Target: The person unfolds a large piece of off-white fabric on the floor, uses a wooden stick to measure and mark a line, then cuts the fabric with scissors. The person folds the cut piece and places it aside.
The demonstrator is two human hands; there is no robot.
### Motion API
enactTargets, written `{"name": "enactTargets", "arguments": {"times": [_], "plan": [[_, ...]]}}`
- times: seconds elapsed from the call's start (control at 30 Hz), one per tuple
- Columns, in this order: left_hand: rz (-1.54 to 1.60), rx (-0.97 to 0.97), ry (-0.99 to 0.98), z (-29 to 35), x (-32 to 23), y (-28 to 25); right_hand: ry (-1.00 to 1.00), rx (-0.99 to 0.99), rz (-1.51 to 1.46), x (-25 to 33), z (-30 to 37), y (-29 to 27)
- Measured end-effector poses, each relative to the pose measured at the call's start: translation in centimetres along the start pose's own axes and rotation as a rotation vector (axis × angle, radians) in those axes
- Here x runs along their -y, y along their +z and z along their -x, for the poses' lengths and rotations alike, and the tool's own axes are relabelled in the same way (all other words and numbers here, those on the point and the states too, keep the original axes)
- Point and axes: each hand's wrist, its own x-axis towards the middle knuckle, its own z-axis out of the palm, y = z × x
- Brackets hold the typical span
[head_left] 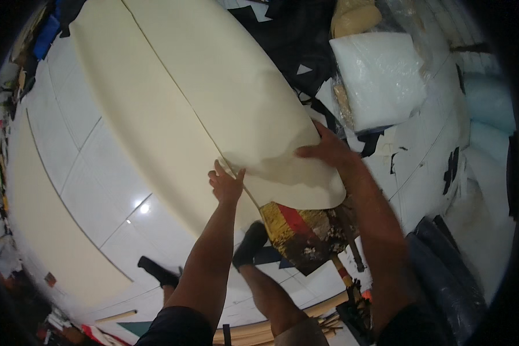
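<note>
Two large cream-coloured sheets [236, 86], smooth and foam-like, lie side by side with a dark seam between them. The right sheet curves over at its near end. On the seam rests my left hand [228, 185], its thumb and fingers apart and touching the sheets' edges. My right hand [328, 151] grips the right sheet's outer edge, thumb on top and the other fingers mostly hidden past the edge. Under the near end, a worn yellow, red and brown patterned surface [297, 230] shows.
A plastic-wrapped white bundle [380, 75] sits at far right beside black sheet scraps [288, 34]. Dark rolls [444, 265] lie at right. Another cream sheet [52, 213] is on the tiled floor [106, 173] at left. My feet in dark socks [251, 245] stand close by.
</note>
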Motion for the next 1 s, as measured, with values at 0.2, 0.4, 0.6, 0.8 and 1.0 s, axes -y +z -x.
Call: {"name": "enactTargets", "arguments": {"times": [0.2, 0.4, 0.6, 0.8, 1.0], "plan": [[-0.118, -0.036, -0.041, -2.1, 1.3, 2.4, -0.209, -0.44, 0.256, 1.6, -1.2, -5.7], [-0.009, -0.069, 0.198, -4.3, 3.8, 3.7, -0.28, -0.581, 0.641, -1.1, -0.7, 4.4], [1.088, -0.065, 0.018, -3.7, 9.8, -7.1, -0.309, -0.659, 0.707, -1.4, -0.6, 5.5], [1.618, -0.151, 0.092, 5.3, 16.9, -21.9, -0.237, -0.797, 0.862, -0.3, 0.0, 6.7], [0.808, -0.471, -0.333, 3.3, 46.3, -25.5, -0.266, -0.671, 0.755, 1.7, -1.9, 8.0]]}}
